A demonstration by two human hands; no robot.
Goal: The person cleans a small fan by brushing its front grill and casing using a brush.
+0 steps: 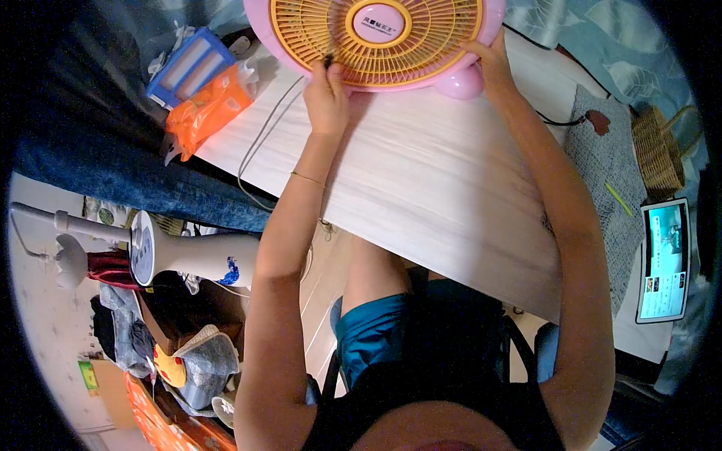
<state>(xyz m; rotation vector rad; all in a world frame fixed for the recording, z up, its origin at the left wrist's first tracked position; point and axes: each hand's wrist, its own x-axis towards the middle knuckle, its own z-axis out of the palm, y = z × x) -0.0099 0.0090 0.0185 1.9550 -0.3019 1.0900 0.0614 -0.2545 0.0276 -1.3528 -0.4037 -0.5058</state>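
The round pink plastic fan with a yellow slatted grille (440, 54) stands at the far side of the white wood-grain tabletop (429, 173), its upper part cut off by the view. It lies directly ahead of the person, between the two hands; its face is round, so no long axis stands out.

The right hand (492, 66) is at the fan's right rim, pinching it with the thumb on the front; the fingers behind are partly hidden. The left hand (326, 98) is in front of the lower left of the grille, fingertips pressed together on a small dark piece (329, 60), too small to identify. Whether those fingertips touch the grille, I cannot tell.

The fan's pink rim is glossy, with a pale pink disc bearing dark lettering at its centre and a rounded pink foot below.

Left of the fan lie a crinkled orange plastic packet (207, 113) and a blue-framed rack (192, 68); a thin grey cable (256, 143) runs nearby. To the right are a grey woven mat (598, 169), a wicker basket (658, 154) and a lit tablet (663, 259).
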